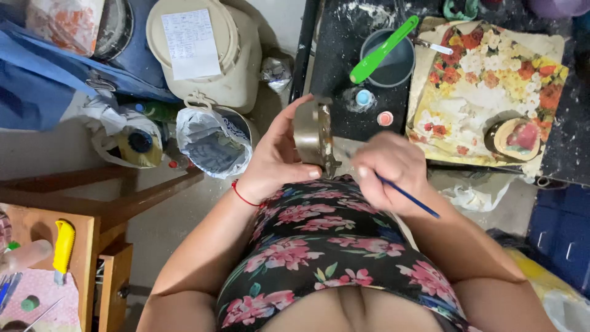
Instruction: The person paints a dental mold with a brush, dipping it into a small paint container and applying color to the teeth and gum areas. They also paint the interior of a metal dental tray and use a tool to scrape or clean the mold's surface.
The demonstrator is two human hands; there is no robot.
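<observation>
My left hand (276, 157) grips a round metallic-grey object (312, 136), held on edge in front of my chest. My right hand (390, 169) holds a thin blue-handled paintbrush (410, 198), its tip end pointing toward the round object; the bristles are hidden behind the hand. A red thread bracelet (244, 197) circles my left wrist. Both hands hover just in front of a black, paint-spattered table (338, 55).
On the table stand a dark cup with a green spatula (382, 50), two small paint caps (375, 107), and a floral sheet (491, 86) with a small round painted piece (515, 138). A cream lidded bucket (206, 52), a bag-lined pail (212, 144), and wooden furniture (92, 209) sit left.
</observation>
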